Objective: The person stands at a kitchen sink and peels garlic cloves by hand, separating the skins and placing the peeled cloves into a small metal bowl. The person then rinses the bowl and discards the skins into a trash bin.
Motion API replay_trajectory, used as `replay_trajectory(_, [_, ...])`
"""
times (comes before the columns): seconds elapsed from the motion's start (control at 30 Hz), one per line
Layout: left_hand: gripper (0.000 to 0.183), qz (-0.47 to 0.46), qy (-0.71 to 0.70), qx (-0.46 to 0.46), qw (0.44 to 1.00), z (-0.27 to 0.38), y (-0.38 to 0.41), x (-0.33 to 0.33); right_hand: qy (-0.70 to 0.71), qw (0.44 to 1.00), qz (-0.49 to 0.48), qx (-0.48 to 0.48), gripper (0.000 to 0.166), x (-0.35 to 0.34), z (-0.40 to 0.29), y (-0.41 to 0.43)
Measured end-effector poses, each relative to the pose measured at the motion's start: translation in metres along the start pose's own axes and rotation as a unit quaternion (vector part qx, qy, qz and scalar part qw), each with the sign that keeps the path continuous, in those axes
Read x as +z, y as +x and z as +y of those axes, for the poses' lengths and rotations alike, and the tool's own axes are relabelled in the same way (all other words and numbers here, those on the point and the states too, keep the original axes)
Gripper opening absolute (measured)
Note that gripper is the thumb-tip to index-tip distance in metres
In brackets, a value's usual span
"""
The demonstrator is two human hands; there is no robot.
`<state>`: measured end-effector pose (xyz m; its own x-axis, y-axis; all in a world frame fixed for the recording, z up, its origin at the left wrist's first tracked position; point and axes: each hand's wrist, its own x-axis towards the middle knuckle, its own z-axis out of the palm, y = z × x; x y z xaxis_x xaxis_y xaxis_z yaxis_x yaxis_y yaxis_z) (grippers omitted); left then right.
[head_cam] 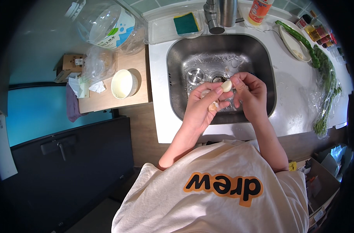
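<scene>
My left hand (200, 100) pinches a pale, peeled-looking garlic clove (226, 86) between thumb and forefinger. More garlic with papery brownish skin (213, 106) rests against the curled fingers of that same hand. At the clove's right edge is my right hand (251, 94), its thumb and forefinger drawn close together; whether they grip a scrap of skin is too small to tell. Both hands are above a wet stainless steel sink (181, 100). Beneath them, the drain opening (218, 78) is partly visible, with a round metal strainer (196, 76) to its left.
Behind the sink stand a faucet (216, 29), a green sponge (186, 24) on a clear plastic tray (161, 30), and an orange-labelled bottle (259, 12). A plate (292, 43) with a green pepper and bagged greens (325, 96) are right. Left are a white bowl (123, 84) and large water jug (107, 27).
</scene>
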<state>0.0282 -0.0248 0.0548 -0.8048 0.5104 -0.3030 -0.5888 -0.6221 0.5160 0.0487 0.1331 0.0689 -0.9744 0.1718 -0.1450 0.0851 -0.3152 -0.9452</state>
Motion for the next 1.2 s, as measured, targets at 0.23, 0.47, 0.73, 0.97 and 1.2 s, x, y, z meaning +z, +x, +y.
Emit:
replay_trajectory(0.23, [0.024, -0.016, -0.18, -0.081, 0.98, 0.002, 0.002, -0.002, -0.05, 0.997, 0.044, -0.03, 0.018, -0.003, 0.001, 0.003])
replay_trajectory(0.47, [0.028, 0.06, -0.141, -0.008, 0.988, 0.007, 0.006, -0.013, -0.387, 0.916, 0.015, -0.102, 0.019, -0.016, 0.004, 0.017])
replay_trajectory(0.73, [0.02, 0.059, -0.222, -0.042, 0.972, 0.008, 0.005, -0.021, -0.406, 0.906, -0.031, -0.114, 0.022, -0.023, 0.015, 0.018])
replay_trajectory(0.97, [0.02, 0.055, -0.087, 0.017, 0.995, 0.002, 0.005, -0.016, -0.472, 0.865, -0.068, -0.157, 0.021, -0.026, 0.008, 0.016])
replay_trajectory(1.2, [0.017, 0.083, 0.014, 0.046, 0.995, 0.002, 0.004, -0.015, -0.392, 0.875, -0.032, -0.282, 0.02, -0.023, 0.017, 0.023])
